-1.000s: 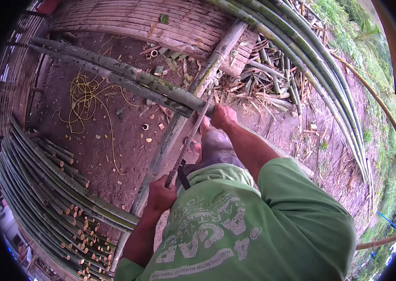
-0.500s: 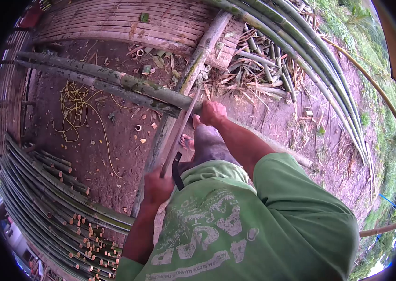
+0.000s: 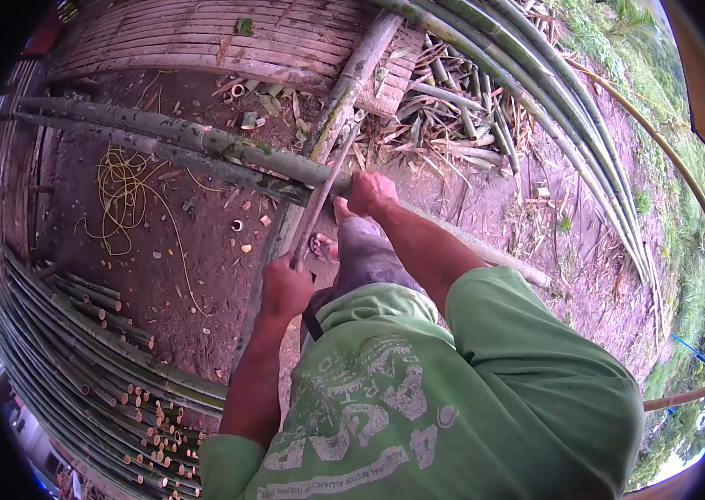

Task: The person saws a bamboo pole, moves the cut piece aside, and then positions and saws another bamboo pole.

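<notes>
My left hand [image 3: 287, 287] is closed around the near end of a long, narrow saw [image 3: 319, 200], whose teeth are too small to make out. The saw lies across a green bamboo pole [image 3: 227, 146], just to the left of my right hand [image 3: 371, 193]. That hand is wrapped around the pole, its fingers partly hidden. A second bamboo pole [image 3: 177, 154] runs alongside the first. Both rest near a slanting bamboo support [image 3: 348, 87]. A pole [image 3: 494, 250] also shows beyond my right forearm; whether it continues the gripped one is hidden.
Stacked bamboo poles [image 3: 102, 333] lie at lower left. Tangled yellow cord [image 3: 123, 196] is on the dirt. A slatted bamboo platform [image 3: 202, 42] stands at the top, beside cut offcuts [image 3: 469, 108]. Long poles [image 3: 560, 100] curve along the right. My sandalled foot [image 3: 323, 247] is below the saw.
My left hand has moved forward, pushing the saw lengthwise across the bamboo pole, so its far tip reaches further up. My right hand keeps its hold. The whole view has shifted slightly.
</notes>
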The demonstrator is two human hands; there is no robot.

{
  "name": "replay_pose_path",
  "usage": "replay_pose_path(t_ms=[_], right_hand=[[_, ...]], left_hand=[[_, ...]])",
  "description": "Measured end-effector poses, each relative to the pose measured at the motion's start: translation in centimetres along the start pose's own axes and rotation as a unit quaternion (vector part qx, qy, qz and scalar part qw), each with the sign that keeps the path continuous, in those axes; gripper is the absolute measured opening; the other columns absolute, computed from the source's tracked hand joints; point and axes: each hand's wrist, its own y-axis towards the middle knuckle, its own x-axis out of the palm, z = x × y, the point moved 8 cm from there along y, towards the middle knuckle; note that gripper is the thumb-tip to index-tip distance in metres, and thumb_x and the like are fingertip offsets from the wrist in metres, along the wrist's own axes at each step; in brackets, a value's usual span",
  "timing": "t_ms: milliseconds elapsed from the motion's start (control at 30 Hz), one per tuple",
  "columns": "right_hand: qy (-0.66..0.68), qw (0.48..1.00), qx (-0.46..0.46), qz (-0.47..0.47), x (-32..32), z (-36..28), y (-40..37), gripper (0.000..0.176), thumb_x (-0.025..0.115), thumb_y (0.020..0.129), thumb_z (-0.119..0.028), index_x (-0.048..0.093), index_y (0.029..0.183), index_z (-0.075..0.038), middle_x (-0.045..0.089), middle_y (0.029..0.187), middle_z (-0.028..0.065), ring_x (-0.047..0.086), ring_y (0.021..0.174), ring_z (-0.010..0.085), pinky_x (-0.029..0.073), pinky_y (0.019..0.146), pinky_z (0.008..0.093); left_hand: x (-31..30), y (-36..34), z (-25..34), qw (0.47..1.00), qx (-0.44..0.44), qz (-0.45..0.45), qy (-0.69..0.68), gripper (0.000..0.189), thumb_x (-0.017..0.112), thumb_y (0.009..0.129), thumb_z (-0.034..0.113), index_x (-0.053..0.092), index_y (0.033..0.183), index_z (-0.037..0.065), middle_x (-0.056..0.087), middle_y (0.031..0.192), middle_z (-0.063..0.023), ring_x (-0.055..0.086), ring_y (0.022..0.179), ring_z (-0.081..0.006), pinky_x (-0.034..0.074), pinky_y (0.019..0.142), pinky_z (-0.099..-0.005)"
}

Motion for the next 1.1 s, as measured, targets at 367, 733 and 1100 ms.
replay_pose_path(t_ms=[367, 733, 1100], right_hand=[[-0.016, 0.999, -0.009, -0.028, 0.1, -0.1, 0.0, 0.032, 0.064, 0.071, -0.019, 0.067, 0.101, -0.009, 0.067, 0.104, 0.013, 0.065, 0.098, 0.0272, 0.053, 0.082, 0.0373], [0.021, 0.999, 0.004, -0.032, 0.3, 0.4, 0.4, 0.025, 0.061, 0.076, -0.014, 0.068, 0.099, -0.008, 0.066, 0.105, 0.0161, 0.065, 0.098, 0.0296, 0.054, 0.082, 0.0381], [0.0, 0.996, -0.026, -0.08, -0.1, 0.0, 0.9, 0.034, 0.064, 0.07, -0.02, 0.068, 0.101, -0.009, 0.066, 0.106, 0.015, 0.064, 0.102, 0.0289, 0.052, 0.086, 0.0378]], left_hand=[[-5.0, -9.6, 0.7, 0.997, -0.041, -0.038, 0.044, 0.014, 0.055, 0.075, 0.007, 0.056, 0.084, -0.004, 0.057, 0.066, -0.0261, 0.06, 0.068, -0.0443, 0.046, 0.061, -0.0489], [2.6, 5.9, 5.9, 0.998, 0.022, -0.039, 0.032, 0.016, 0.056, 0.078, 0.009, 0.062, 0.085, -0.004, 0.06, 0.073, -0.0271, 0.063, 0.074, -0.0404, 0.047, 0.061, -0.0431], [7.4, 5.9, -5.5, 0.99, 0.082, 0.024, -0.11, 0.009, 0.059, 0.077, 0.01, 0.062, 0.082, 0.003, 0.061, 0.065, -0.0185, 0.064, 0.062, -0.0338, 0.048, 0.055, -0.0427]])
